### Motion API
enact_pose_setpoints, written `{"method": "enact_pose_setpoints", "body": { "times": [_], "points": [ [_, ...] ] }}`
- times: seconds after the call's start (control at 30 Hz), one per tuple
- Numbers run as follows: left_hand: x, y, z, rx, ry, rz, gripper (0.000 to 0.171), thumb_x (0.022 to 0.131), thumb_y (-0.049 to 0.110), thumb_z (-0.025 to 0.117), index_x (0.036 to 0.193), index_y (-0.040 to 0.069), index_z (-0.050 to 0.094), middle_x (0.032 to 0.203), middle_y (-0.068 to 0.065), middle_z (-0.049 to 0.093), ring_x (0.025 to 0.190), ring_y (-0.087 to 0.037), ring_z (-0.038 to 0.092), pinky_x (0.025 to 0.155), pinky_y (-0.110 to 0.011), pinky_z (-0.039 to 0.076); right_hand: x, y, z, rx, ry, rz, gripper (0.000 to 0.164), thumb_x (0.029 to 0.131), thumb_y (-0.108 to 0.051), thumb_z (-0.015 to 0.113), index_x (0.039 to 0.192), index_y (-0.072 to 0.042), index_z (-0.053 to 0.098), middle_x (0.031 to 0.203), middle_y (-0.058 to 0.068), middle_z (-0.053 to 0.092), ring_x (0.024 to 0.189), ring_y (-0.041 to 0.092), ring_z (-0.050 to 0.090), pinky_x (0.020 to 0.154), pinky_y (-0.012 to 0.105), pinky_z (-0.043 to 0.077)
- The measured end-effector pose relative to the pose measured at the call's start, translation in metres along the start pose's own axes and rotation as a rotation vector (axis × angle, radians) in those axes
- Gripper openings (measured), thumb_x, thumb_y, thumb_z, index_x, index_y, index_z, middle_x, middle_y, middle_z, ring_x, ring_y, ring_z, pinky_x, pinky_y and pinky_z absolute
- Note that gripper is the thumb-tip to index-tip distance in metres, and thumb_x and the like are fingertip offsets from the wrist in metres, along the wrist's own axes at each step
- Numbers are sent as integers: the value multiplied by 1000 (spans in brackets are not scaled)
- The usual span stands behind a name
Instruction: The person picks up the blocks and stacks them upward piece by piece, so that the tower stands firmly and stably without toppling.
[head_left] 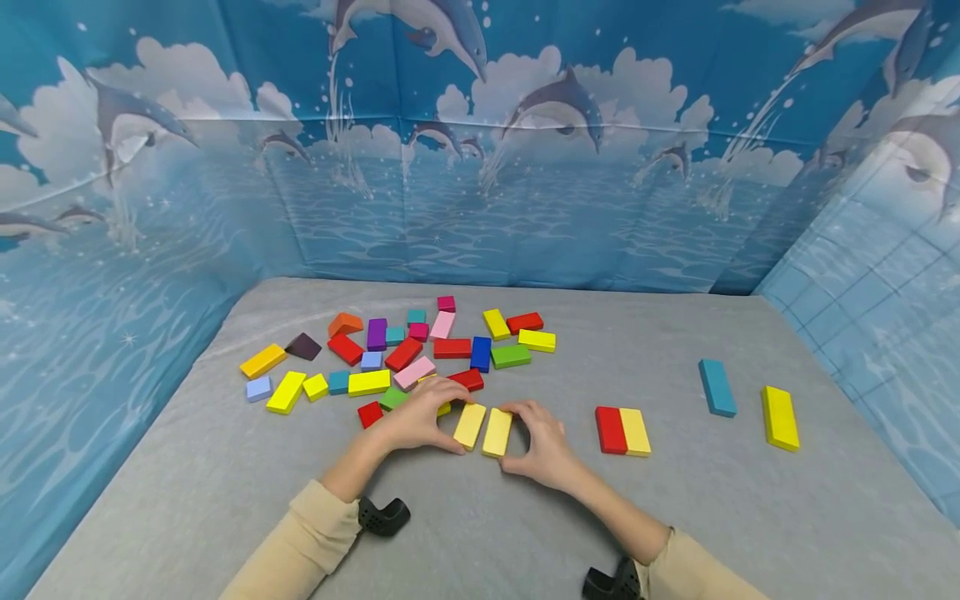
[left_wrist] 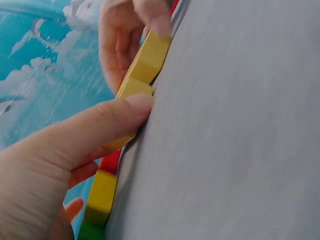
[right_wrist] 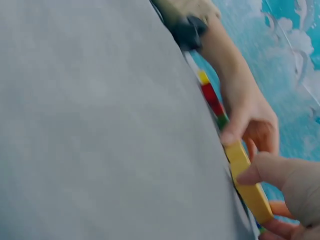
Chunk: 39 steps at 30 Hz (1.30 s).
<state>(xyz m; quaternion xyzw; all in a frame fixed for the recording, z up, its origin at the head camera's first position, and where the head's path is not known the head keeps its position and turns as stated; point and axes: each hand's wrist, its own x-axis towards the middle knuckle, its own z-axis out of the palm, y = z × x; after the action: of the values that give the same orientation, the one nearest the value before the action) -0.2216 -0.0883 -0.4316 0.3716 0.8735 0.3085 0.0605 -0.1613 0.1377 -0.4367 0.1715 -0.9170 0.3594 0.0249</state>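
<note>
Two pale yellow rectangular blocks lie side by side on the grey cloth, a narrow gap between them in the head view. My left hand (head_left: 420,418) pinches the left pale yellow block (head_left: 469,427) between thumb at its near end and fingers at its far end. The right pale yellow block (head_left: 497,432) is pinched likewise by my right hand (head_left: 546,450). From the left wrist, the left thumb (left_wrist: 125,111) presses on the end of its block (left_wrist: 137,87). In the right wrist view, the right thumb (right_wrist: 255,171) lies against the other block (right_wrist: 254,200).
Left and behind the hands spreads a loose group of coloured blocks, among them a red block (head_left: 452,348) and a green block (head_left: 511,357). To the right, a red block (head_left: 611,431) adjoins a pale yellow block (head_left: 635,432). Further right lie a blue block (head_left: 717,388) and a yellow block (head_left: 781,418).
</note>
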Motion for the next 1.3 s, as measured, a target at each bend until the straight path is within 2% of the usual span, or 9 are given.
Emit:
{"method": "enact_pose_setpoints", "body": {
  "times": [0.23,0.4,0.67,0.93,1.13,1.3],
  "points": [
    [10,17,19,33,46,18,60,68,35,79,120,13,56,118,0,55,113,-15,43,96,-36,39,-1,21,-34,-93,-58,-19,59,66,-15,78,120,-10,54,119,7,54,112,26,46,89,57,28],
    [22,30,33,39,48,-15,59,70,36,77,120,12,56,116,0,55,109,-14,46,94,-35,40,-5,41,-56,-140,-74,-37,59,66,-14,78,120,-9,55,119,8,56,114,31,45,89,61,24],
    [41,47,52,-6,49,-41,58,73,38,75,120,11,54,118,-2,53,110,-15,47,95,-31,40,-16,66,-84,-117,-96,-47,56,67,-12,78,118,-7,56,119,12,55,112,33,45,89,63,22],
    [58,63,67,34,65,-59,59,75,41,72,122,11,52,120,-1,52,112,-16,45,97,-36,36,-24,80,-96,-82,-142,-39,55,70,-15,77,120,-8,55,121,14,52,109,33,45,89,64,26],
    [65,67,77,47,113,-49,60,76,42,72,123,11,51,121,-1,52,113,-16,44,96,-35,35,-25,82,-99,-67,-175,-29,56,72,-18,77,122,-9,54,121,13,49,108,32,44,87,62,29],
    [69,70,82,38,126,-51,59,76,40,72,123,11,51,121,-1,51,113,-16,44,98,-36,34,-25,87,-100,-41,-192,-41,57,73,-19,76,123,-9,53,122,13,50,107,31,45,86,57,36]
  ]
}}
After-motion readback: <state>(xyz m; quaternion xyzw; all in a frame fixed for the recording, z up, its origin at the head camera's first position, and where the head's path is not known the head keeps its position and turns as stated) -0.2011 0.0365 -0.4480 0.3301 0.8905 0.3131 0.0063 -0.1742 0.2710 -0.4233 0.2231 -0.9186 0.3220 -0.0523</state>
